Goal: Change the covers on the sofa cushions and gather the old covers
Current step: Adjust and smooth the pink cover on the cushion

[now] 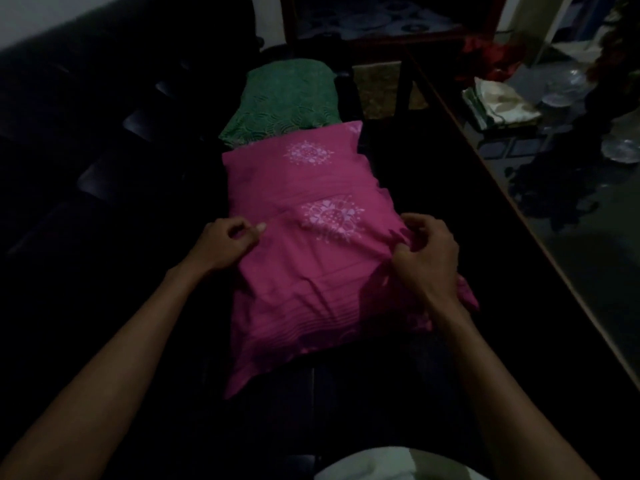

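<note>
A cushion in a magenta cover point(304, 258) with pale flower prints lies on the dark sofa seat point(114, 306) in front of me. My left hand point(225, 242) pinches the cover's fabric at the cushion's left edge. My right hand point(424, 256) grips bunched fabric at the right edge, fingers curled into the folds. The cover's near end hangs loose and wrinkled toward me. Behind it lies a cushion in a green patterned cover point(284, 100).
The dark sofa backrest point(86, 116) runs along the left. A glass-topped table with a wooden edge point(512, 209) stands at the right, with folded cloth point(502, 105) and glassware beneath. A dark cabinet point(381, 19) stands at the back. The room is dim.
</note>
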The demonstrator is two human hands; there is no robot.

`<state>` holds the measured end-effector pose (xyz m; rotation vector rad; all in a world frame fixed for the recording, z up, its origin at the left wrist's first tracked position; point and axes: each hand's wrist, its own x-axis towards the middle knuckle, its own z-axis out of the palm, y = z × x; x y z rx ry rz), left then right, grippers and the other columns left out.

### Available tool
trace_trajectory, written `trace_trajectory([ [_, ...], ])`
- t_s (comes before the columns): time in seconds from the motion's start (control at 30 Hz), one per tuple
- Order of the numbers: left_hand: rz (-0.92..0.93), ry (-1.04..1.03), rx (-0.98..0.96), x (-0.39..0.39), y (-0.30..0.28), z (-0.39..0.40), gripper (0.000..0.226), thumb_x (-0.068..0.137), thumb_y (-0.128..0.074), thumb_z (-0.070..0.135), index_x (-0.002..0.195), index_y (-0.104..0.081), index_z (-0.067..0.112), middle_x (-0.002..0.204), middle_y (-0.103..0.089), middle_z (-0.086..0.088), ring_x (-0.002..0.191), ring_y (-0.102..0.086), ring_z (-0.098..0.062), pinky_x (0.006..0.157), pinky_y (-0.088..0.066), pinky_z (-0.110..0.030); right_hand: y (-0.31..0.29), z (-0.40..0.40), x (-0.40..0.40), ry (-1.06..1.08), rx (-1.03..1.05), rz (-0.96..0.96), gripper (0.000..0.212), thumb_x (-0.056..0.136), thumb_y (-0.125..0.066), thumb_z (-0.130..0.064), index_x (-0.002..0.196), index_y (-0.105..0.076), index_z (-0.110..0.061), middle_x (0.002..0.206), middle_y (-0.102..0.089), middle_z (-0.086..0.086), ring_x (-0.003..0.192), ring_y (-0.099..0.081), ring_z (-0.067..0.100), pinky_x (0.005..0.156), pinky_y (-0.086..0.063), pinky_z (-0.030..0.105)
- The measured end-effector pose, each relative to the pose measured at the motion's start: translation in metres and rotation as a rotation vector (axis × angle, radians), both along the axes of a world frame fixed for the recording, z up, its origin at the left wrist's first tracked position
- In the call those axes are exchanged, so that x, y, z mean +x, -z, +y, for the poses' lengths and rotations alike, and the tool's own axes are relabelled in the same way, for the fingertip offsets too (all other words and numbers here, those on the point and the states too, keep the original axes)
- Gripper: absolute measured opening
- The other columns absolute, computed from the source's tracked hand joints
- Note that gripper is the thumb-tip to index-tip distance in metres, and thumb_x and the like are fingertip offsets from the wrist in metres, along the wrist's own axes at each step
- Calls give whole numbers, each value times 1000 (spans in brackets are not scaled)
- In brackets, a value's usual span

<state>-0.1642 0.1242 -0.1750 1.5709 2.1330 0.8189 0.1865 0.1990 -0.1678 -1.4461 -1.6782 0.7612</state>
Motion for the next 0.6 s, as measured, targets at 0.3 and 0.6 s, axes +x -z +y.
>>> trace_trajectory([
  [0.3,-54,-237,83,-40,-1,-4,17,84,-70,50,79,-71,34,84,-72,11,84,-68,-11,77,-50,-26,30,10,-79,-200,174,-374,50,83,-63,-53,130,-61,-36,134,-57,-1,125,-48,30,103,-36,46],
  [0.6,-26,-242,60,-15,17,58,16,84,-76,42,77,-67,31,93,-73,0,94,-67,-20,86,-54,-36,47,16,-68,-145,253,-393,48,90,-66,-46,135,-58,-33,135,-55,2,126,-49,30,104,-36,48],
])
